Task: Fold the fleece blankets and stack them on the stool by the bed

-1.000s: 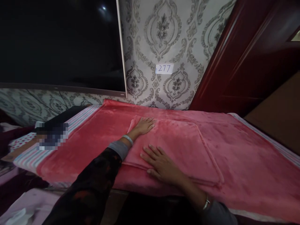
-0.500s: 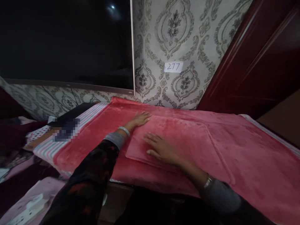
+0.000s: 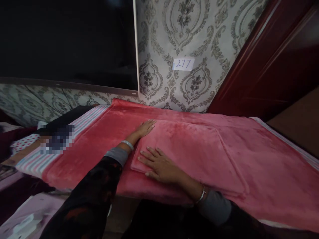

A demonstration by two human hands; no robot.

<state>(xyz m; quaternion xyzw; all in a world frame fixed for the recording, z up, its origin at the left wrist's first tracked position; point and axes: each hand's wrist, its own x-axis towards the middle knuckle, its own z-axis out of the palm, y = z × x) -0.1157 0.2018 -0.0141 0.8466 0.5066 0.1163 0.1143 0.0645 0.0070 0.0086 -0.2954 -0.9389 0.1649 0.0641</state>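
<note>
compared with half a second ago, a shift of the right hand (image 3: 161,168) across the folded pink blanket (image 3: 190,146): from a blurred pass over the left half to a sharper rest near the lower left corner, palm down, fingers spread. at the upper left corner of the same blanket, only a slight change for the left hand (image 3: 146,128): flat, palm down, fingers stretched out and lying close together. nothing pinched in either. as a judgement on the work in hand, more like pressing or smoothing the left end than lifting, with both hands gathered along that side and the upper surface lying flat. for place, the folded pink blanket in the middle of the frame, on top of a wider pink blanket (image 3: 271,162). by count: two hands; one folded blanket; one wider blanket beneath; two bracelets (image 3: 128,145), one per wrist; two dark sleeves (image 3: 97,182) with grey cuffs (image 3: 216,205); one large dark screen (image 3: 64,39) at the upper left; one paper label (image 3: 183,63) reading 277 on the patterned wall (image 3: 191,36), upper centre; one dark red panel (image 3: 269,63) at the upper right; striped cloth (image 3: 91,117) showing at left and far right, cannot tell whether one piece or two; one white object (image 3: 27,225) at the lower left, too blurred to name.
</note>
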